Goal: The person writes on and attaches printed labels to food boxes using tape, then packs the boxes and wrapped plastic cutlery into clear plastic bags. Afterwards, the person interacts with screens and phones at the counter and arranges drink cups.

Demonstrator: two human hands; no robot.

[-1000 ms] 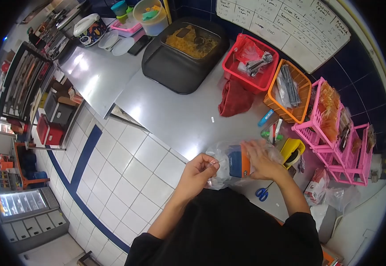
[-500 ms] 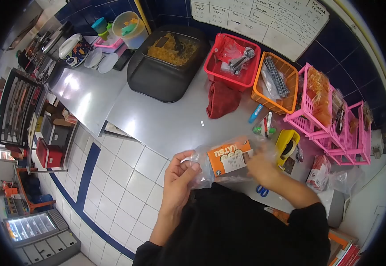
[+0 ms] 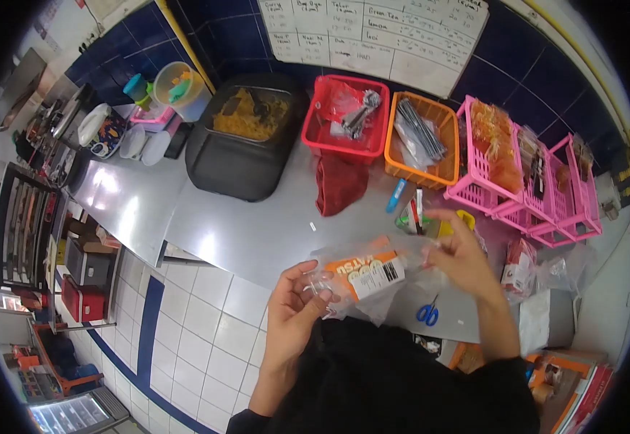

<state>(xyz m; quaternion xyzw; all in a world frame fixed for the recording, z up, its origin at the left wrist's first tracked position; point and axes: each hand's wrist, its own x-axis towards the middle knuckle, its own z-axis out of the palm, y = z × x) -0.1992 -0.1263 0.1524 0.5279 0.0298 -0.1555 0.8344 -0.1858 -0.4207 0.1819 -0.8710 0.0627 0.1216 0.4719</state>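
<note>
An orange box [image 3: 344,269] printed "KATSU", with a white label on it, lies tilted inside a clear plastic bag [image 3: 410,262]. My left hand [image 3: 294,300] is closed round the bag and the box's left end, thumb on the near side. At the bag's right end, my right hand [image 3: 463,259] pinches the plastic between thumb and fingers, its index finger raised. Blue-handled scissors [image 3: 427,312] rest on the steel counter below the bag. Beyond my right hand, a yellow tape dispenser [image 3: 457,222] is partly hidden.
A red basket [image 3: 383,130] and an orange basket [image 3: 421,176] of packed utensils stand against the wall, beside pink racks [image 3: 485,192]. A dark red cloth [image 3: 340,186] lies before them. Left of these is a black food warmer [image 3: 232,170]. A blue marker [image 3: 396,196] lies nearer.
My right hand has moved off the box's label to the bag's right end and now grips the plastic. The box has tilted in the bag. The head view has shifted.
</note>
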